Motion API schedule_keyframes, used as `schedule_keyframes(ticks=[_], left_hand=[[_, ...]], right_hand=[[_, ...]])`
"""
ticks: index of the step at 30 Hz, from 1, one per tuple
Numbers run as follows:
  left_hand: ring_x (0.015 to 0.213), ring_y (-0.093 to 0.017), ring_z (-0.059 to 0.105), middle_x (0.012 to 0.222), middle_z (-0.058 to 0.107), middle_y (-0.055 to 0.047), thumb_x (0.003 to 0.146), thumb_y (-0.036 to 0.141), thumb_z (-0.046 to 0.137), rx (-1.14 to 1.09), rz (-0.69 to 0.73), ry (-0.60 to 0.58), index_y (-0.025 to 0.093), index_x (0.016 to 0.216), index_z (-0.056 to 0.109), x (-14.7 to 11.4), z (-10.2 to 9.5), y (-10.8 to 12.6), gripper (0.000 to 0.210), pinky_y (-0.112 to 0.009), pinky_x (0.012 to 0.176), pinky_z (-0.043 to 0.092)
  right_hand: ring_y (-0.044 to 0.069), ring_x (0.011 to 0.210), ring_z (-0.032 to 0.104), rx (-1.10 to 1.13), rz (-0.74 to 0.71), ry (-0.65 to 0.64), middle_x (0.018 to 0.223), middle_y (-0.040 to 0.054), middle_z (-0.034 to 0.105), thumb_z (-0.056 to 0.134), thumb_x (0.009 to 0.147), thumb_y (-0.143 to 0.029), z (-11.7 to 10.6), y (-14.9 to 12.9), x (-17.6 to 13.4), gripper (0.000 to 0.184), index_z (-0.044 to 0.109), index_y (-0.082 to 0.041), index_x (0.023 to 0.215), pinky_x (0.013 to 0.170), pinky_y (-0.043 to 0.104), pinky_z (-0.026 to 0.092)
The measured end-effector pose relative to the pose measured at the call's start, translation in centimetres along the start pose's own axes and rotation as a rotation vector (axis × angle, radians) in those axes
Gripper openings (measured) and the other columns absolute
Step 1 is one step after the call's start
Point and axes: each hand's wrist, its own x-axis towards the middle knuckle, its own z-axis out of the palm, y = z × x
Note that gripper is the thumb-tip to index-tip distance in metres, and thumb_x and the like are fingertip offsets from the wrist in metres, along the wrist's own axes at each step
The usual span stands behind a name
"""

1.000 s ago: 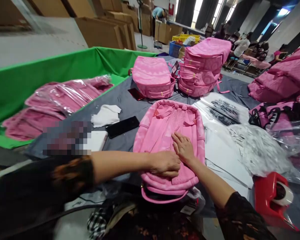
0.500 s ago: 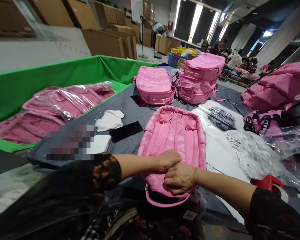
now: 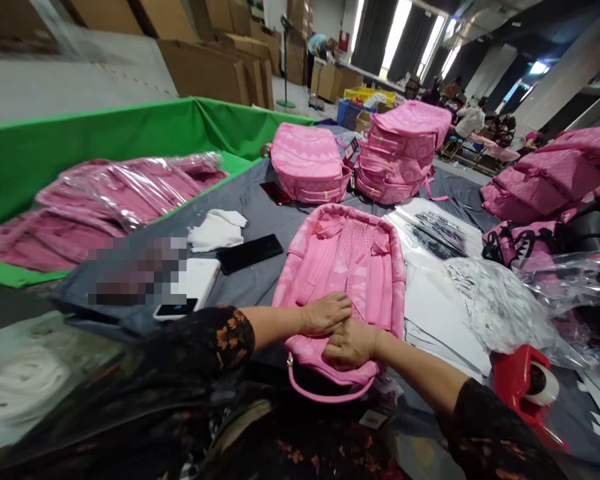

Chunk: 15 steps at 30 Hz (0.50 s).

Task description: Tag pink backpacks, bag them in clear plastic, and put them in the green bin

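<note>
A pink backpack [image 3: 300, 267] lies on the grey cloth in front of me, its padded back and shoulder straps facing up. Its near end gapes, with a pink-edged flap [image 3: 330, 398] looping toward my body. My left hand [image 3: 327, 313] is closed on the lower part of the back panel, beside the straps. Against it, slightly nearer to me, my right hand [image 3: 351, 343] is closed in a fist shape on the same backpack. The two hands touch. What lies under the curled fingers is hidden, possibly strap or fabric.
Finished-looking pink backpacks [image 3: 307, 160] and a backpack stack [image 3: 403, 150] stand behind. Left are a green-walled bin [image 3: 145, 120], a black phone [image 3: 250, 253] and a white cloth [image 3: 217, 230]. Right are clear plastic bags [image 3: 505, 300], paper sheets [image 3: 433, 303] and a red tape dispenser [image 3: 517, 383].
The camera view has shifted a little, showing more of the tape dispenser. Both hands stay together on the backpack, with the right fist slightly more upright against the left.
</note>
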Motion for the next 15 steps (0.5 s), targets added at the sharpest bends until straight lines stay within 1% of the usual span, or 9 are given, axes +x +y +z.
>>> schedule_keyframes(ticks=[2, 3, 4, 6, 8, 10, 12, 14, 15], left_hand=[[0.088, -0.024, 0.057, 0.093, 0.067, -0.011, 0.086, 0.023, 0.063, -0.011, 0.017, -0.004, 0.017, 0.09, 0.063, -0.3, -1.7, 1.1, 0.007, -0.039, 0.088, 0.046], [0.093, -0.024, 0.059, 0.1, 0.068, -0.012, 0.087, 0.023, 0.062, -0.016, -0.012, 0.023, 0.017, 0.096, 0.064, -0.8, -2.8, 1.8, 0.011, -0.037, 0.09, 0.047], [0.1, -0.023, 0.06, 0.109, 0.068, -0.012, 0.089, 0.024, 0.06, -0.024, -0.073, 0.09, 0.017, 0.105, 0.064, -1.7, -3.8, 2.4, 0.017, -0.035, 0.094, 0.047], [0.113, -0.022, 0.059, 0.122, 0.066, -0.011, 0.096, 0.027, 0.051, -0.042, -0.283, 0.338, 0.019, 0.12, 0.06, -4.5, -5.8, 3.5, 0.027, -0.035, 0.101, 0.045], [0.114, -0.022, 0.06, 0.118, 0.069, -0.008, 0.098, 0.029, 0.046, 0.003, -0.562, 0.642, 0.021, 0.122, 0.06, -9.0, -7.5, 4.0, 0.029, -0.038, 0.103, 0.045], [0.108, -0.023, 0.063, 0.108, 0.072, -0.007, 0.096, 0.03, 0.048, 0.172, -0.866, 0.841, 0.022, 0.117, 0.061, -14.5, -8.7, 4.0, 0.026, -0.042, 0.101, 0.047], [0.105, -0.027, 0.064, 0.102, 0.074, -0.007, 0.091, 0.028, 0.05, 0.383, -1.145, 0.912, 0.024, 0.113, 0.061, -20.3, -9.5, 3.5, 0.025, -0.047, 0.1, 0.047], [0.108, -0.033, 0.063, 0.103, 0.073, -0.013, 0.09, 0.027, 0.048, 0.483, -1.292, 0.939, 0.023, 0.109, 0.061, -25.1, -10.0, 2.7, 0.024, -0.055, 0.101, 0.042], [0.109, -0.036, 0.061, 0.105, 0.073, -0.016, 0.09, 0.028, 0.047, 0.519, -1.338, 0.939, 0.023, 0.107, 0.061, -27.0, -10.2, 2.3, 0.023, -0.059, 0.102, 0.039]], right_hand=[[0.015, 0.056, 0.053, -0.095, 0.049, 0.127, 0.061, -0.0003, 0.059, 0.047, 0.097, -0.023, -2.4, -0.2, 0.4, 0.02, 0.062, -0.02, 0.083, 0.054, 0.029, 0.038], [0.015, 0.059, 0.055, -0.145, 0.13, 0.201, 0.063, 0.0006, 0.06, 0.045, 0.098, -0.021, -3.4, -0.1, 0.5, 0.022, 0.064, -0.019, 0.086, 0.056, 0.029, 0.04], [0.015, 0.063, 0.058, -0.196, 0.245, 0.264, 0.067, 0.0021, 0.062, 0.044, 0.099, -0.019, -4.1, 0.3, 0.4, 0.023, 0.066, -0.019, 0.093, 0.059, 0.028, 0.042], [0.018, 0.081, 0.065, -0.301, 0.511, 0.326, 0.088, 0.0084, 0.071, 0.042, 0.1, -0.019, -4.3, 1.7, 0.2, 0.028, 0.067, -0.017, 0.113, 0.071, 0.03, 0.049], [0.025, 0.111, 0.063, -0.351, 0.703, 0.277, 0.12, 0.0148, 0.069, 0.043, 0.101, -0.027, -2.9, 3.1, -0.1, 0.037, 0.063, -0.017, 0.13, 0.092, 0.037, 0.049], [0.03, 0.133, 0.05, -0.337, 0.773, 0.158, 0.143, 0.0139, 0.058, 0.041, 0.102, -0.037, -0.7, 3.9, -0.5, 0.044, 0.059, -0.021, 0.139, 0.107, 0.046, 0.042], [0.03, 0.141, 0.043, -0.307, 0.78, 0.052, 0.152, 0.0106, 0.051, 0.038, 0.102, -0.043, 1.4, 3.7, -0.9, 0.049, 0.054, -0.026, 0.145, 0.111, 0.049, 0.037], [0.031, 0.144, 0.04, -0.292, 0.773, -0.007, 0.157, 0.0095, 0.045, 0.036, 0.103, -0.047, 2.7, 2.7, -1.4, 0.053, 0.047, -0.028, 0.151, 0.113, 0.051, 0.035], [0.031, 0.146, 0.038, -0.29, 0.767, -0.017, 0.159, 0.0095, 0.042, 0.037, 0.102, -0.049, 2.9, 2.0, -1.6, 0.055, 0.044, -0.029, 0.153, 0.113, 0.051, 0.035]])
